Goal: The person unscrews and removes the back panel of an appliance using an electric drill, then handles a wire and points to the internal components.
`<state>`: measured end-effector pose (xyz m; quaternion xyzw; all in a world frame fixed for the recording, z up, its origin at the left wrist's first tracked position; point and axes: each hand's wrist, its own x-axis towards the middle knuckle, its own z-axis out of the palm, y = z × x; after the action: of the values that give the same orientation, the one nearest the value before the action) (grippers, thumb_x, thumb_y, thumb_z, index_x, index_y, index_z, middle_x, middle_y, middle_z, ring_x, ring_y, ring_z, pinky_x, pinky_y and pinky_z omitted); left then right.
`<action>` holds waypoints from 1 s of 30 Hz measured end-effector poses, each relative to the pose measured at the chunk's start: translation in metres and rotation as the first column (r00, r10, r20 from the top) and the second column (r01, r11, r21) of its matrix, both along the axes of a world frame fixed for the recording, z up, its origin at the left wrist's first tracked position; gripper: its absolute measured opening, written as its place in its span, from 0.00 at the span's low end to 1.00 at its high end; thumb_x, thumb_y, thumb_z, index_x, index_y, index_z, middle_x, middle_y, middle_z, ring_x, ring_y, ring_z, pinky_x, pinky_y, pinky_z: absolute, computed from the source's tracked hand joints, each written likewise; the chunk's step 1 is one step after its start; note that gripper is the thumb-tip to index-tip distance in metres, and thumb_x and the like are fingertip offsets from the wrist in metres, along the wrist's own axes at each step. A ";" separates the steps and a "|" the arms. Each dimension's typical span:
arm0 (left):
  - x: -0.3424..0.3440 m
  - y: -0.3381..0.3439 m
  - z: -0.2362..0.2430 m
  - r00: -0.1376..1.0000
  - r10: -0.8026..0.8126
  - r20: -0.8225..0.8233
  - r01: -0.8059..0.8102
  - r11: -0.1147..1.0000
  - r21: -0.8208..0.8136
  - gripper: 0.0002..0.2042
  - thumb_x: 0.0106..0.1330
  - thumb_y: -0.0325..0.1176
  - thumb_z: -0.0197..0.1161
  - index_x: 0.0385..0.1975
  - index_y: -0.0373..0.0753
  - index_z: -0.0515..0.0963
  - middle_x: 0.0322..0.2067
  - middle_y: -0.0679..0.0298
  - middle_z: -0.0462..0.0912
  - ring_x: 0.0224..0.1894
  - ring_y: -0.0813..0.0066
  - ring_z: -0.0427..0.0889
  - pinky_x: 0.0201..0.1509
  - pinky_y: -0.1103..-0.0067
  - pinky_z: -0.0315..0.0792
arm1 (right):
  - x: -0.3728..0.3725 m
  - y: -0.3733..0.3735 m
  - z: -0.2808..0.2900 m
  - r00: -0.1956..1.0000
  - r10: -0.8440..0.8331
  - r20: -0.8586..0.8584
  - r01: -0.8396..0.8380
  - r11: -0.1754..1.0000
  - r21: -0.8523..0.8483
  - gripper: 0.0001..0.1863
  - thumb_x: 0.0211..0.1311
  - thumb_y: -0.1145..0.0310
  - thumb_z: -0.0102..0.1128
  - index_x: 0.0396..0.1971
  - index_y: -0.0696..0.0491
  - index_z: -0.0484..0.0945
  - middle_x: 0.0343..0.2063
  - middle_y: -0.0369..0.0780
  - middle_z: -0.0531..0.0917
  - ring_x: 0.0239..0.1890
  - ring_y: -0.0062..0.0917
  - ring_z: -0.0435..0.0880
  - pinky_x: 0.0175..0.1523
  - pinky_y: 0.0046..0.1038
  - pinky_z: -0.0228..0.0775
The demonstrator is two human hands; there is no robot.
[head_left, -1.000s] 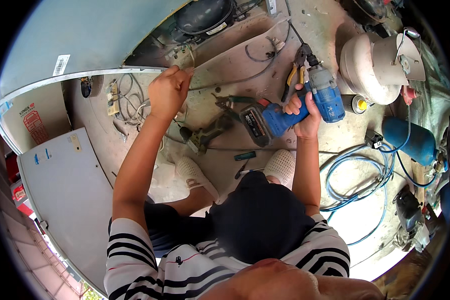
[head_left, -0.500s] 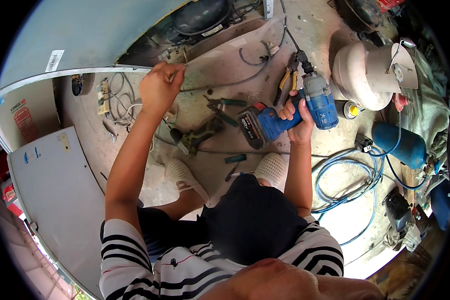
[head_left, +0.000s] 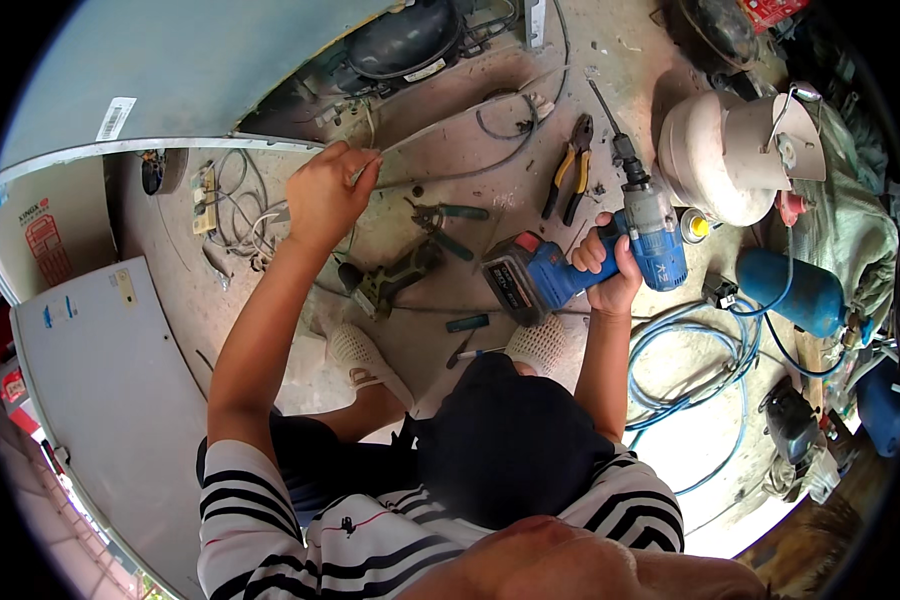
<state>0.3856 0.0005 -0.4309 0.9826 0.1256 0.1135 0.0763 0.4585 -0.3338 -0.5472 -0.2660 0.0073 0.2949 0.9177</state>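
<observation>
My left hand (head_left: 330, 192) is closed, thumb against fingers, at the near end of a long thin panel (head_left: 458, 119). The panel reaches away toward a black compressor (head_left: 400, 40); its exact kind is unclear. In my right hand (head_left: 613, 268) is a blue cordless drill (head_left: 660, 245), gripped by its handle. A long dark bit (head_left: 610, 115) points away from me, its tip apart from the panel. Yellow-handled pliers (head_left: 567, 178) lie between the panel and the drill. Nearer me rest green-handled pliers (head_left: 455, 225) and a dark green power tool (head_left: 395, 278).
A large grey appliance cabinet (head_left: 190, 65) stands at the far left, with a white panel (head_left: 110, 350) nearer. To the right are a pale gas cylinder (head_left: 710, 155), a blue cylinder (head_left: 790, 290) and a coiled blue hose (head_left: 640, 375). Loose cables (head_left: 255, 205) lie left of my left hand.
The drill has moved right and nearer to me, its bit away from the panel's far end. My left hand has shifted slightly right and nearer, and the panel looks narrower and lower.
</observation>
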 end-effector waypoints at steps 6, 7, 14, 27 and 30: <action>0.000 0.004 -0.001 0.996 -0.081 0.032 0.081 0.997 0.016 0.04 0.59 0.37 0.64 0.27 0.46 0.83 0.22 0.66 0.75 0.23 0.62 0.78 0.25 0.70 0.71 | -0.002 -0.015 0.006 1.000 -0.027 0.001 0.027 0.998 0.057 0.22 0.65 0.54 0.53 0.49 0.55 0.67 0.20 0.31 0.65 0.18 0.14 0.60 0.29 0.21 0.53; 0.000 0.005 0.000 0.996 -0.091 0.024 0.090 0.995 0.032 0.05 0.59 0.37 0.64 0.27 0.46 0.83 0.22 0.65 0.75 0.23 0.61 0.77 0.25 0.70 0.71 | -0.001 -0.016 0.007 0.999 -0.034 -0.001 0.034 0.997 0.067 0.22 0.66 0.53 0.52 0.49 0.55 0.67 0.20 0.31 0.65 0.18 0.14 0.60 0.29 0.21 0.53; 0.027 0.019 0.005 0.989 -0.029 0.147 0.028 1.000 0.005 0.05 0.58 0.37 0.64 0.26 0.45 0.83 0.21 0.64 0.75 0.23 0.61 0.77 0.25 0.71 0.69 | 0.000 -0.014 0.010 0.999 -0.045 0.017 0.044 0.998 0.041 0.22 0.65 0.54 0.53 0.48 0.56 0.67 0.20 0.31 0.66 0.18 0.14 0.60 0.29 0.21 0.53; 0.109 0.009 0.009 0.987 0.122 0.106 -0.087 0.955 -0.285 0.07 0.58 0.41 0.63 0.29 0.48 0.85 0.29 0.65 0.82 0.30 0.60 0.81 0.34 0.70 0.73 | -0.002 -0.006 0.014 1.000 -0.005 0.027 0.003 0.997 0.073 0.23 0.64 0.53 0.54 0.48 0.56 0.66 0.20 0.32 0.66 0.18 0.15 0.60 0.28 0.21 0.53; 0.128 0.012 -0.008 0.987 0.143 0.078 -0.105 0.925 -0.365 0.08 0.59 0.42 0.63 0.30 0.48 0.85 0.32 0.64 0.83 0.32 0.60 0.82 0.36 0.71 0.74 | -0.002 -0.008 0.015 0.999 0.021 0.031 -0.023 0.997 0.067 0.23 0.64 0.53 0.55 0.48 0.56 0.66 0.20 0.32 0.66 0.18 0.15 0.61 0.28 0.22 0.54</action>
<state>0.5136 0.0125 -0.4390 0.9350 0.2019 0.1437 0.2538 0.4565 -0.3415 -0.5317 -0.2393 -0.0197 0.3008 0.9230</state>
